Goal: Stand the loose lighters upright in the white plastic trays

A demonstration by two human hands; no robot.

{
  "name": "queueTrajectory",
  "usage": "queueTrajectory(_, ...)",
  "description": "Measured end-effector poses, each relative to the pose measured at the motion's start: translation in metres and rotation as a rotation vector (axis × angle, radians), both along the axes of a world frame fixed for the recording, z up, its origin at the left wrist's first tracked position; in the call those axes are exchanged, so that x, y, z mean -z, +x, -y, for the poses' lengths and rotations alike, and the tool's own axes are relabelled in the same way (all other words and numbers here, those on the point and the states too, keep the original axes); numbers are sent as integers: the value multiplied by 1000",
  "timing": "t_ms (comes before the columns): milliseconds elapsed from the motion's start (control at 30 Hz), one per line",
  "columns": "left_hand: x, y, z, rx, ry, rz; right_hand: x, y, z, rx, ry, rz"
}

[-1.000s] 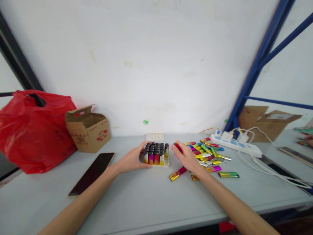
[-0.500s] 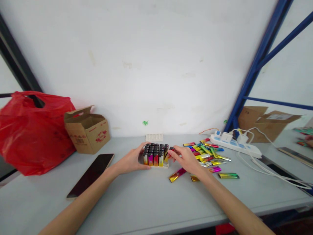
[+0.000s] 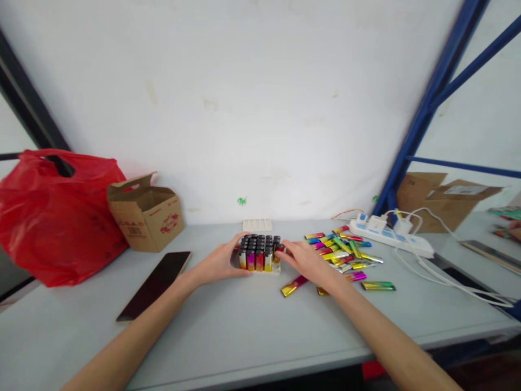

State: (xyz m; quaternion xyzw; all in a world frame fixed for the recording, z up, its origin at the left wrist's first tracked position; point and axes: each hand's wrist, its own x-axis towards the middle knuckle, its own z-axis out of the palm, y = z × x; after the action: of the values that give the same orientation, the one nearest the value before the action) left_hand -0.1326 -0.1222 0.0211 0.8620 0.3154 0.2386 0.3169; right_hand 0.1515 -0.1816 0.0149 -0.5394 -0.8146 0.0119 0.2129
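Upright lighters (image 3: 255, 260) with black tops and shiny coloured bodies stand in tight rows in a white tray (image 3: 277, 270). My left hand (image 3: 222, 264) curves around the left side of these rows, its thumb at the front corner. At the right end, my right hand (image 3: 304, 259) pinches a lighter (image 3: 279, 248) by its top, its lower part down at the tray. Fingers partly hide that lighter. Just right of my right hand, loose lighters (image 3: 344, 254) lie in a heap, with a purple-and-gold lighter (image 3: 293, 286) nearer the front.
Behind the tray a white holed tray (image 3: 257, 225) lies by the wall. To the left are a phone-like black slab (image 3: 157, 285), an open carton (image 3: 148, 220) and a red plastic bag (image 3: 61, 222). A power strip (image 3: 393, 239) with trailing cables lies right.
My right hand has brought its lighter from a tilt beside the rows to more upright at the tray's right end. My left hand keeps its hold. The view has shifted slightly.
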Motion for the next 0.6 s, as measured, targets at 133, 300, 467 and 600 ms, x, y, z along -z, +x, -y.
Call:
queueTrajectory(133,2,0,-2,12,1,4,-4,-5,-1,18,12,41)
queueTrajectory(300,0,1,-1,5,16,-15,-13,15,7,-84,-81,-48)
queueTrajectory(467,0,1,-1,-3,40,-25,-19,41,20,-360,-324,-79)
queueTrajectory(600,1,1,-2,-20,52,-48,-17,45,21,-363,-392,-20)
